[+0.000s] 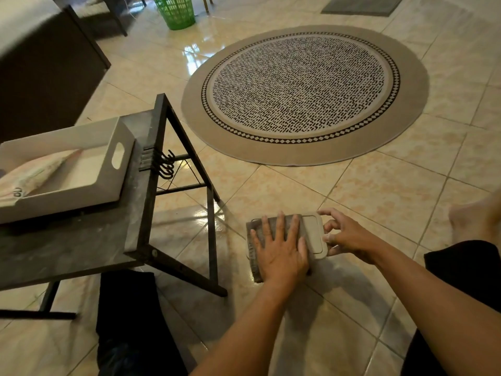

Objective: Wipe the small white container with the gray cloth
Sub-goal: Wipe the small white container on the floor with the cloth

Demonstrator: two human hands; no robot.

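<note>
The small white container (314,236) lies flat on the tiled floor, low in the middle of the head view. A gray cloth (257,232) is spread over its left part and hangs down to the floor. My left hand (280,246) presses flat on the cloth, fingers spread and pointing away from me. My right hand (345,234) grips the container's right edge with curled fingertips. Only the right part of the container's top shows; the rest is under the cloth and my left hand.
A low dark table (81,240) with black metal legs stands to the left, with a white tray (113,183) holding a plastic bag on it. A round patterned rug (303,90) lies beyond. A green basket (174,12) stands far back. My legs flank the container.
</note>
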